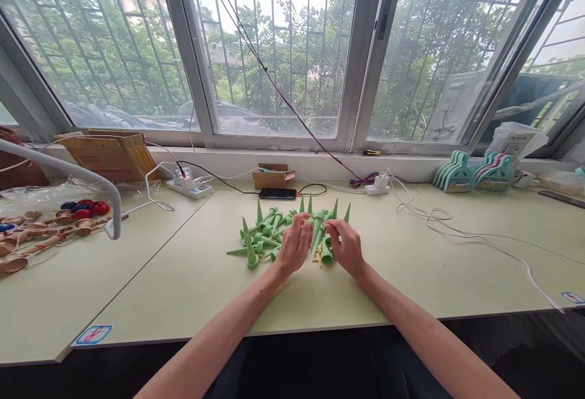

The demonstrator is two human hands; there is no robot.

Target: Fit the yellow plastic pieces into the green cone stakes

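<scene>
In the head view, your left hand is half-curled and your right nearly pinched; I can't tell whether either grips the point-down green cone between them. Steady its rim lightly, fingertips opposed.

Wide metal-framed windows w/ barred grille outside, green trees beyond, bright daylight, white sill, pale yellow-green tabletops below.

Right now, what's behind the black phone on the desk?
A small cardboard box stands behind the phone. The box covers part of the wall beyond it, so that part can't be seen.
</scene>
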